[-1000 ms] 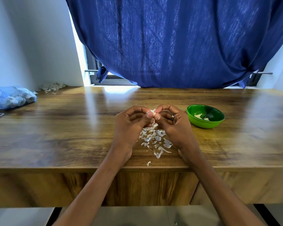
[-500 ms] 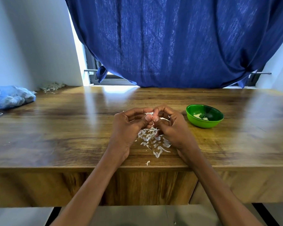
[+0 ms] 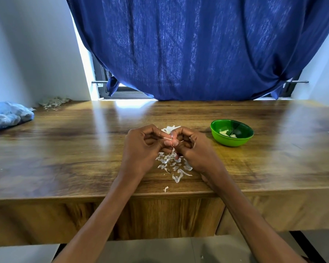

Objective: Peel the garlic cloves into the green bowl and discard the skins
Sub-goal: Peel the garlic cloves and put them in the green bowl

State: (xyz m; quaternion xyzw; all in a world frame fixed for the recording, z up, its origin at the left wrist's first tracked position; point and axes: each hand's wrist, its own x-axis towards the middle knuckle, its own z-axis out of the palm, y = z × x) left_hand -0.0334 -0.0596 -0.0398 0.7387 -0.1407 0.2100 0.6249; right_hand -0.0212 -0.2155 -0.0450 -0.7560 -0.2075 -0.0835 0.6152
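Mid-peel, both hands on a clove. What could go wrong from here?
1. Loose skins lie near the table edge; one scrap sits almost on it and could fall.
2. The green bowl sits off to the right; a clove slipping from the fingers would likely land among the skins.

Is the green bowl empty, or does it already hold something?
Not empty. The green bowl stands upright on the table and holds a few pale pieces, likely peeled garlic, on its bottom.

Both forearms rise from the lower frame to mid-frame, where the left hand (image 3: 141, 149) and right hand (image 3: 193, 149) meet with fingers curled inward, thumb tips touching side by side, pinching together.
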